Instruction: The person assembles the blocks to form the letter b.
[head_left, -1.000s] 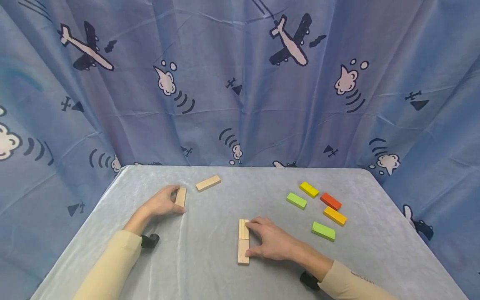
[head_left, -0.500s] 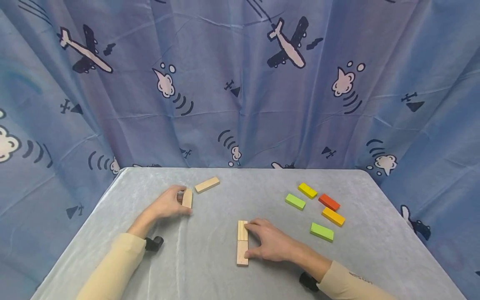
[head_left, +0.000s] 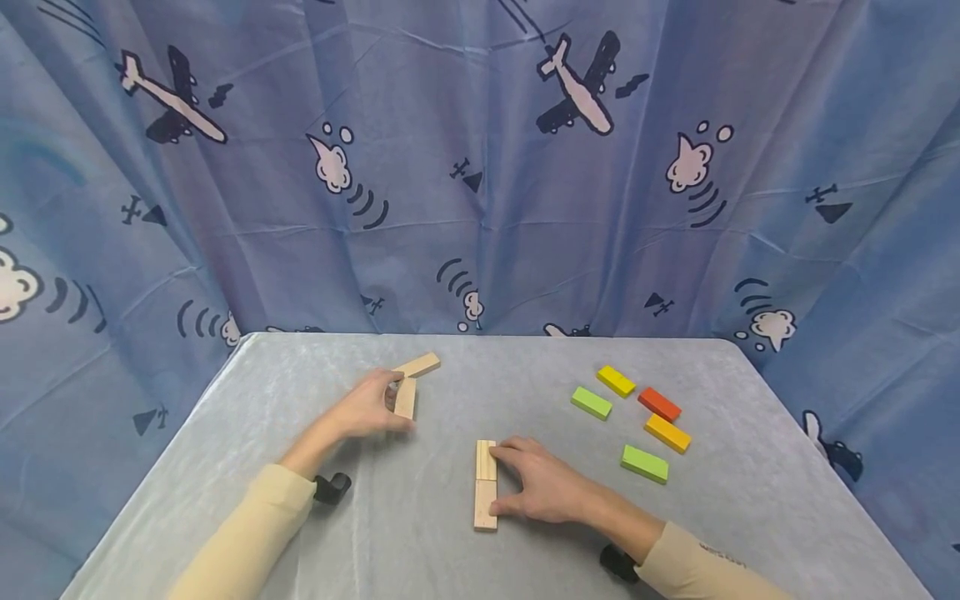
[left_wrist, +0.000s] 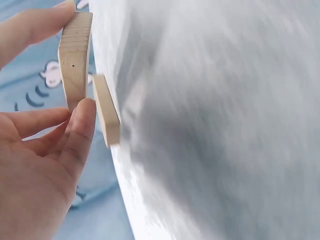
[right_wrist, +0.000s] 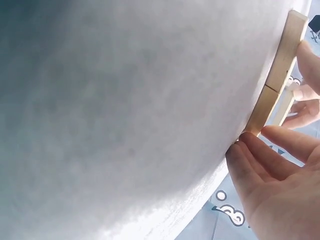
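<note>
In the head view my left hand pinches a plain wooden block by its two ends, thumb at the near one. The left wrist view shows this wooden block raised between thumb and fingertips. Another plain block lies just behind it on the table, partly overlapped by the left fingers. Two more plain blocks lie end to end in a straight row at the middle. My right hand holds this row from the right, thumb on the near block, fingers at the far one's end.
On the right of the grey-white tabletop lie several coloured blocks: two green ones, a yellow one, a red one and an orange one. A blue curtain with printed planes hangs behind the table.
My left hand has carried its wooden block rightward, away from the table's left side, to just in front of the loose plain block. The right hand and its row stay in place.
</note>
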